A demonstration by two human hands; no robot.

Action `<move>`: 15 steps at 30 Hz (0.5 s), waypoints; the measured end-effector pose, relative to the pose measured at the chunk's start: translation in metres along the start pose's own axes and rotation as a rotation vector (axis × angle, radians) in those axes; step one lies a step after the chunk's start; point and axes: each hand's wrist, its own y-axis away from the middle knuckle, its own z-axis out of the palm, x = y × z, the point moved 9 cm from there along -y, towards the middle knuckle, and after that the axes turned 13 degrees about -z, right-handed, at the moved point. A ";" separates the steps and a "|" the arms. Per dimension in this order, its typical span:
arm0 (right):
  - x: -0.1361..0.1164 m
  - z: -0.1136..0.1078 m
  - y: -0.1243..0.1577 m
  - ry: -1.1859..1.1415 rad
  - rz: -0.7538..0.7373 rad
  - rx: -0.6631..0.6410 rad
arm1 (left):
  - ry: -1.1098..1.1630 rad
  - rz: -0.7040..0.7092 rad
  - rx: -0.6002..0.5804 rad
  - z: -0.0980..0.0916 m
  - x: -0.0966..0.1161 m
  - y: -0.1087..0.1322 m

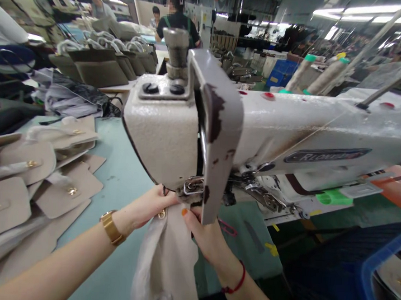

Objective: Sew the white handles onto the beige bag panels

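A beige bag piece with a small gold fitting hangs from under the head of a white sewing machine toward me. My left hand grips its left edge close to the needle area, the fingertips partly hidden by the machine. On the other side, my right hand pinches the piece, thumb on top and the other fingers hidden below and behind the grey lever guard. Plastic wrap covers part of the piece's left side. The needle itself is out of sight behind the machine head.
Several beige bag pieces with gold clasps lie stacked on the green table at left. Pink thread snips lie right of my right hand. A blue crate stands at lower right. Thread cones stand behind the machine; people work beyond.
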 end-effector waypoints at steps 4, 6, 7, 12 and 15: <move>-0.006 -0.007 -0.005 0.005 0.000 -0.094 | 0.075 0.008 0.055 0.000 -0.006 0.004; -0.007 -0.007 -0.009 -0.023 0.008 -0.151 | 0.070 -0.006 0.046 0.001 -0.009 0.004; -0.007 -0.007 -0.010 -0.035 0.009 -0.170 | 0.054 -0.011 0.043 0.001 -0.010 0.003; -0.014 -0.014 -0.008 -0.062 0.004 -0.206 | -0.078 0.097 0.221 -0.026 -0.022 0.014; -0.010 -0.010 0.012 -0.162 0.082 -0.271 | -0.188 0.198 0.497 -0.052 -0.048 0.038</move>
